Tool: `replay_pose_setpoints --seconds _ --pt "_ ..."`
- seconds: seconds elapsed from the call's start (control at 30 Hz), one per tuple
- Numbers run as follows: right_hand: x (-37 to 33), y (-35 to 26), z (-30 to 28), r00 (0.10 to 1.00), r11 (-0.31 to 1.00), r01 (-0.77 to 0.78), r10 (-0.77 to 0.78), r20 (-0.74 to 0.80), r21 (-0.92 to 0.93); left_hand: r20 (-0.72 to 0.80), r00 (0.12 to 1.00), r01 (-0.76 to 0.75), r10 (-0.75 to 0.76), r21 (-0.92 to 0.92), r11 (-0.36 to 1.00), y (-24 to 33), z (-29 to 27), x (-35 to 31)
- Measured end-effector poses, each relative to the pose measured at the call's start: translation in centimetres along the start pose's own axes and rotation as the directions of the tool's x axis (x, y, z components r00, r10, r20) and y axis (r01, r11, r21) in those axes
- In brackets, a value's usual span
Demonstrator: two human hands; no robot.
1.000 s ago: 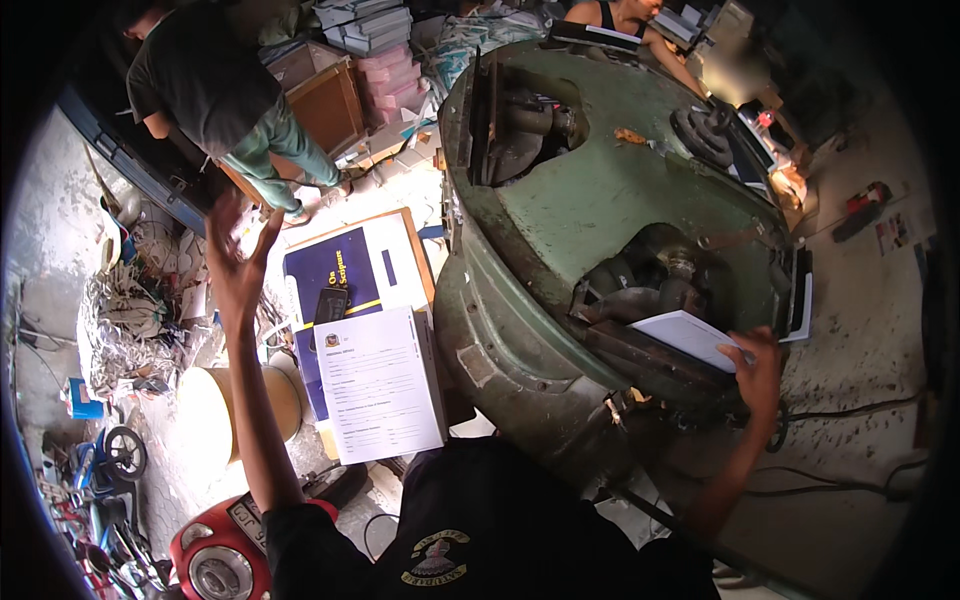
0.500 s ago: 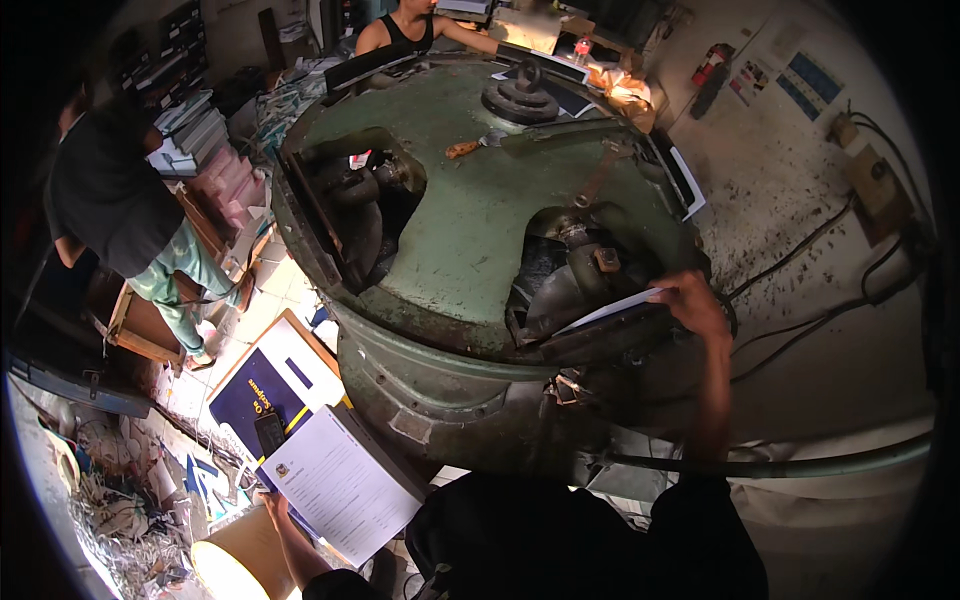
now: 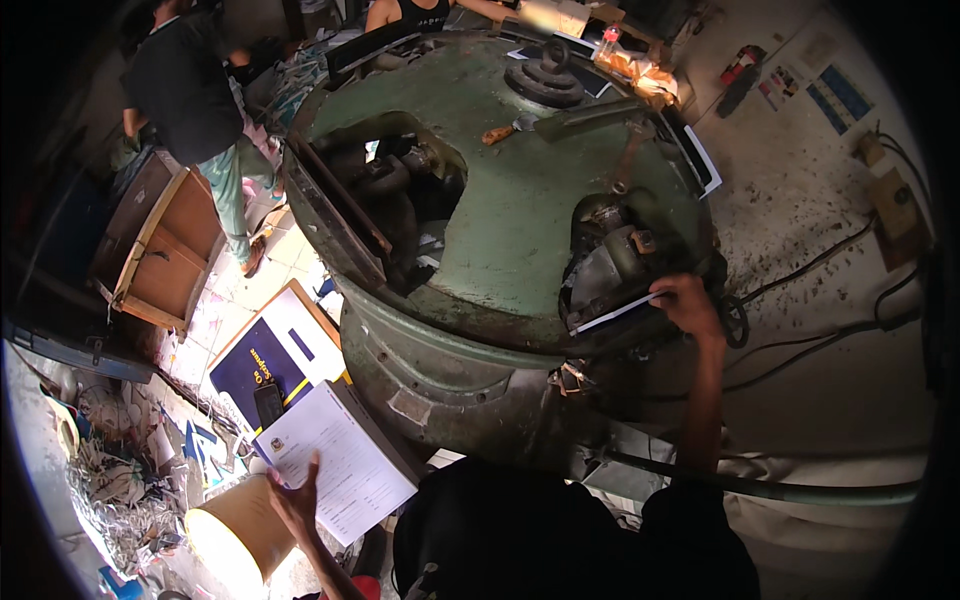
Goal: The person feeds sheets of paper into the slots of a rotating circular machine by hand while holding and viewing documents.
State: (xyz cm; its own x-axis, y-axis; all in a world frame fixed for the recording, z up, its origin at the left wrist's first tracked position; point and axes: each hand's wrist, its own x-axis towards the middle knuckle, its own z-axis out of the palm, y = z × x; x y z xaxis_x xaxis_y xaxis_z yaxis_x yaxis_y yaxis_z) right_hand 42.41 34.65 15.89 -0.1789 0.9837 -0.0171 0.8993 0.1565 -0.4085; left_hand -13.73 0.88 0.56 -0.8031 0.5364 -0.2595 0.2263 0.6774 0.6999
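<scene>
My right hand (image 3: 688,303) pinches the end of a thin white paper piece (image 3: 612,314), possibly several sheets. That paper lies edge-on along the near rim of an opening in a large round green machine (image 3: 500,260). Dark metal parts (image 3: 625,250) show inside the opening. At lower left, my left hand (image 3: 294,498) rests with fingers apart on the left edge of a thick stack of printed white sheets (image 3: 345,465). A dark blue and white printed cover (image 3: 265,365) lies just beyond the stack, with a black phone-like device (image 3: 269,403) on it.
A tool with an orange handle (image 3: 497,134) lies on the machine top near a stepped metal knob (image 3: 545,85). One person (image 3: 185,90) stands at far left by a wooden crate (image 3: 170,250); another (image 3: 425,14) is behind the machine. Paper scraps (image 3: 120,490) and a yellowish bucket (image 3: 240,530) are at lower left.
My left hand has come from the stack's lower left edge onto its top sheet. The paper at my right hand lies lower along the opening's rim. The person at left has moved; the view has shifted.
</scene>
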Motion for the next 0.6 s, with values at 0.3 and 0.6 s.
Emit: replay_pose_setpoints --seconds 0.3,0.6 --pt "-1.3 -5.0 -0.9 0.977 0.982 0.156 -0.169 -0.128 -0.106 -0.358 0.86 -0.25 0.365 0.328 0.911 3.3 2.7 -4.0" --pt "-2.4 -18.0 2.4 0.81 0.741 0.259 -0.517 0.279 0.619 -0.134 0.825 -0.494 0.549 -0.641 0.587 18.1 -0.9 -8.2"
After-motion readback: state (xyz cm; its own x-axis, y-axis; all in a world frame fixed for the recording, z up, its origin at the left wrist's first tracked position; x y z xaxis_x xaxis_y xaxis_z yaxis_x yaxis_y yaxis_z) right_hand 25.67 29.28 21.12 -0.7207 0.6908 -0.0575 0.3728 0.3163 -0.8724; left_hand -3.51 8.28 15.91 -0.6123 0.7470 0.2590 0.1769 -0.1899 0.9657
